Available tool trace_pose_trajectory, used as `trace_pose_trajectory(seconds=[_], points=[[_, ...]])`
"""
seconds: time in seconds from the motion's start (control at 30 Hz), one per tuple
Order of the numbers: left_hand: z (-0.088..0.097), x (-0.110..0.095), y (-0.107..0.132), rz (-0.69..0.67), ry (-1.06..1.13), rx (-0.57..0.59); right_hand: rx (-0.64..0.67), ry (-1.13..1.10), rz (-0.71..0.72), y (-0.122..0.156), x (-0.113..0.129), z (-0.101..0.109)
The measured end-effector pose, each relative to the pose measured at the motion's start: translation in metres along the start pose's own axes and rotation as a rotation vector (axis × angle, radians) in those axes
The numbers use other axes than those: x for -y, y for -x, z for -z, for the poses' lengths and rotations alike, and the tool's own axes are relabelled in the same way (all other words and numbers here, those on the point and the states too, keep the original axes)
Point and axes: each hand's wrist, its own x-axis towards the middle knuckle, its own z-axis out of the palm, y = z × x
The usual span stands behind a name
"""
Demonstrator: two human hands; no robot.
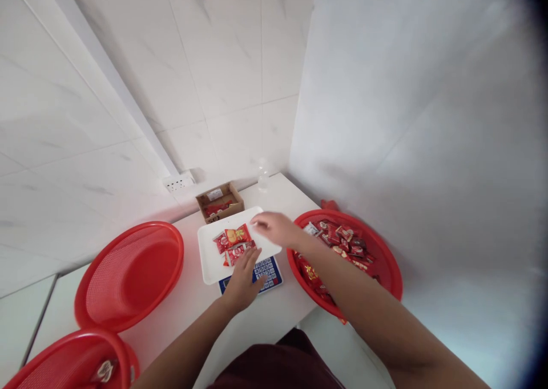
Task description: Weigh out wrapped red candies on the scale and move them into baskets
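Observation:
A white tray (208,266) rests on a scale with a blue keypad (273,275). Several red snack packets (237,236) lie in the tray, one with an orange-yellow print. Over the lower packets is my left hand (245,280), its fingers outstretched and the thumb apart; the fingertips are at the packets' edge, and I cannot tell whether they touch. My right hand (277,228) hovers above the tray's right side, slightly blurred, with fingers loosely bent and no item visible in it. Under my right forearm stands a red basket (396,275) of similar packets (342,243).
A small cardboard box (220,201) with red packets stands behind the tray, near a clear bottle (262,178). Two more red baskets, one upper (128,275) and one lower (64,360), are at left; the lower holds a packet (106,371). Walls with a socket (178,182) enclose the table.

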Motion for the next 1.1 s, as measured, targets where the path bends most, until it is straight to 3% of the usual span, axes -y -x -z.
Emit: trace_pose_trajectory(seconds=[0.07,0.17,0.33,0.47,0.7,0.87,0.93,1.0,1.1], points=[[-0.003,-0.001,0.001,-0.004,-0.003,-0.004,0.195,0.047,0.044,0.006,-0.004,-0.033],[-0.006,0.013,0.013,0.031,-0.003,-0.005,0.146,0.04,-0.094,0.05,-0.045,-0.053],[-0.001,0.053,0.039,0.15,0.006,-0.057,-0.238,0.305,-0.635,0.125,-0.151,-0.023],[0.002,0.063,0.043,0.19,0.008,-0.079,-0.343,0.388,-0.795,0.132,-0.196,-0.002],[-0.001,0.044,0.031,0.185,-0.011,-0.079,-0.379,0.403,-0.946,0.106,-0.214,0.001],[0.001,0.047,0.032,0.178,-0.024,-0.057,-0.335,0.322,-0.869,0.113,-0.208,-0.002],[0.003,0.051,0.033,0.187,-0.024,-0.065,-0.329,0.189,-0.815,0.123,-0.198,-0.001],[0.004,0.054,0.033,0.196,-0.019,-0.082,-0.395,-0.031,-0.755,0.14,-0.186,0.01],[0.005,0.057,0.032,0.199,-0.012,-0.107,-0.602,-0.23,-0.672,0.179,-0.173,0.053]])
